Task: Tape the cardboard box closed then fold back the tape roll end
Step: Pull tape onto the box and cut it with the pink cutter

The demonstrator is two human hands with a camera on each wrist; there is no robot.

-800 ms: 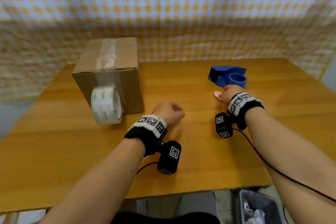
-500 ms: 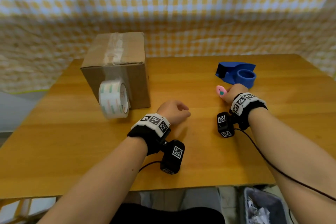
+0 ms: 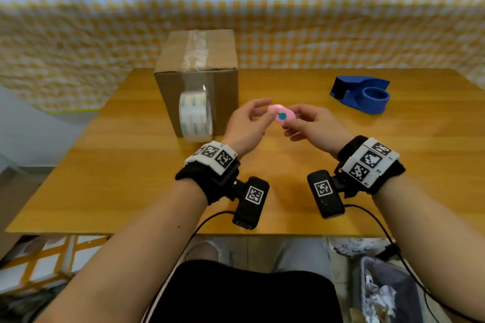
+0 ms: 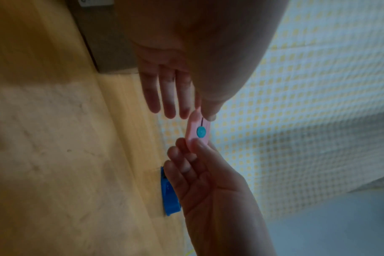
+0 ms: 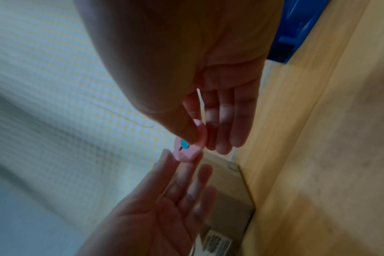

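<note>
- The cardboard box [image 3: 196,71] stands on the table [image 3: 131,186], a strip of clear tape along its top seam and down its front face.
- The tape roll [image 3: 195,115] hangs against the front face of the cardboard box, low down near the table.
- In front of the cardboard box, to its right, both hands meet above the table around a small pink cutter [image 3: 282,116] with a teal button.
- The right hand [image 3: 312,128] pinches one end of the pink cutter between thumb and fingers.
- The left hand [image 3: 246,126] pinches the other end with its thumb tip and forefinger; its other fingers are straight.
- A blue tape dispenser [image 3: 360,94] sits on the table well to the right of the cardboard box.
</note>
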